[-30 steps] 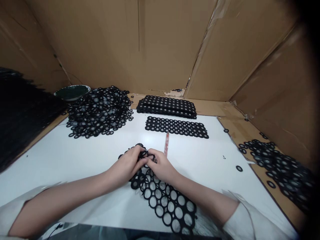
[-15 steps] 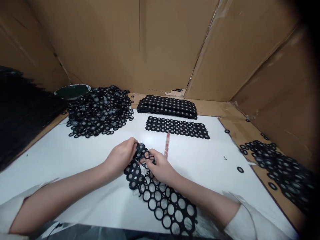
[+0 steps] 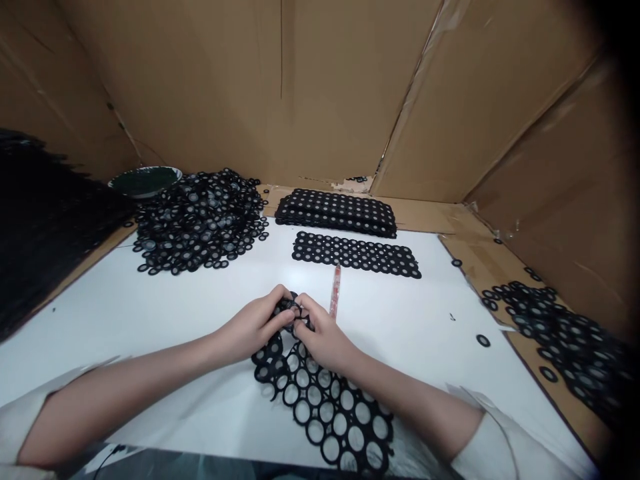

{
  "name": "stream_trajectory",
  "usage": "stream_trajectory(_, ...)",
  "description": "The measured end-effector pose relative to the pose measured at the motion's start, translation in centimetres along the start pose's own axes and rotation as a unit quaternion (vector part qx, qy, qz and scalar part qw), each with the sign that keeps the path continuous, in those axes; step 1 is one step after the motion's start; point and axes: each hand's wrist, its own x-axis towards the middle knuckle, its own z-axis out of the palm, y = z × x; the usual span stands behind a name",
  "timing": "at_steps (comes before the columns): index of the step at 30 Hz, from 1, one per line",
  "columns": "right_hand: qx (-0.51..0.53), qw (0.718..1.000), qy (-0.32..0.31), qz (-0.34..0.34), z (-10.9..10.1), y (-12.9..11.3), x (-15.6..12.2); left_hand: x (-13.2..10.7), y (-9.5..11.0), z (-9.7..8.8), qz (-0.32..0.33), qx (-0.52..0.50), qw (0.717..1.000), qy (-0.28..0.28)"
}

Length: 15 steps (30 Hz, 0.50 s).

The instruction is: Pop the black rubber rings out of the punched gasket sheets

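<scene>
A black rubber sheet of joined rings (image 3: 327, 410) runs from my hands down to the table's near edge. Its lower part has large open holes, while its upper left end still shows small-holed rings (image 3: 270, 357). My left hand (image 3: 263, 320) is closed, pinching that far end between thumb and fingers. My right hand (image 3: 323, 337) is closed on the same sheet close beside it, the fingertips of both hands nearly meeting. What lies exactly between the fingertips is partly hidden. Just beyond my right hand lies a clear-and-red pen-like tool (image 3: 335, 293).
A heap of loose black rings (image 3: 200, 223) is at the back left beside a bowl (image 3: 145, 181). Stacked perforated sheets (image 3: 337, 212) and one single sheet (image 3: 356, 255) lie at the back. Black ring scraps (image 3: 565, 340) cover the right side. Cardboard walls (image 3: 340, 87) enclose the table.
My left hand has moved slightly right and down, its thumb now over the sheet's end near my right fingertips. My right hand stays almost in place; the sheet's end is more covered.
</scene>
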Motion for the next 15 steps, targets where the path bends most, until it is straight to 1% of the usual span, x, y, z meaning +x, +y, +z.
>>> stream_trajectory(2, 0.014, 1.000, 0.002, 0.010, 0.1, 0.0, 0.0, 0.0, 0.2, -0.1, -0.005, -0.058, 0.998, -0.010)
stream_trajectory(5, 0.045, 0.998, -0.001, 0.041, 0.3, 0.1, 0.0, 0.2, -0.1, 0.0, -0.016, -0.129, 0.991, 0.002)
stream_trajectory(9, 0.116, 0.989, -0.028, 0.089, 0.6, 0.0, -0.1, 0.4, -0.7, 0.1, -0.025, -0.227, 0.974, -0.005)
stream_trajectory(12, 0.141, 0.986, -0.032, 0.088, 0.6, -0.2, -0.1, 0.5, -0.8, 0.1, -0.038, -0.304, 0.952, -0.008)
stream_trajectory(15, 0.152, 0.985, -0.029, 0.081, 0.6, -0.3, 0.0, 0.5, -0.8, 0.4, -0.050, -0.341, 0.939, -0.005)
